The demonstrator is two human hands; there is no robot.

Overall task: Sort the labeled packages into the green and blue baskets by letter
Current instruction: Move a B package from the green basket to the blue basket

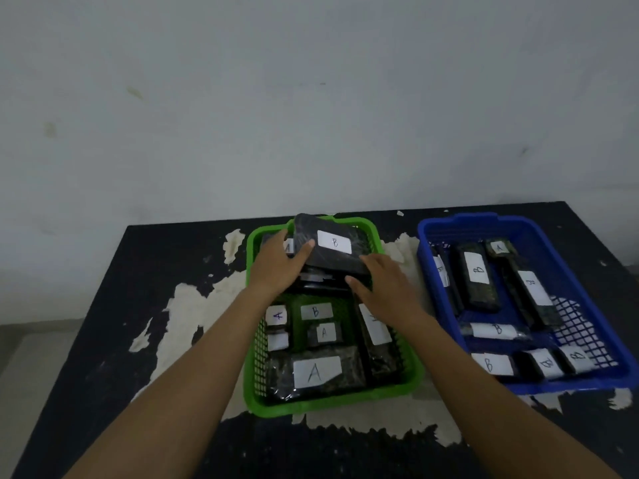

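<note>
A green basket [332, 404] sits in the middle of the table, holding several black packages with white A and B labels. A blue basket [518, 387] stands to its right with more labeled packages, mostly B. My left hand [278, 264] grips the left end of a large black package labeled B [333, 243], tilted up over the far half of the green basket. My right hand [385, 288] rests at that package's near right edge, fingers spread, touching it.
The table [103, 305] is black with large patches of peeled, pale surface. A white wall rises just behind it. The table's left edge drops to a grey floor.
</note>
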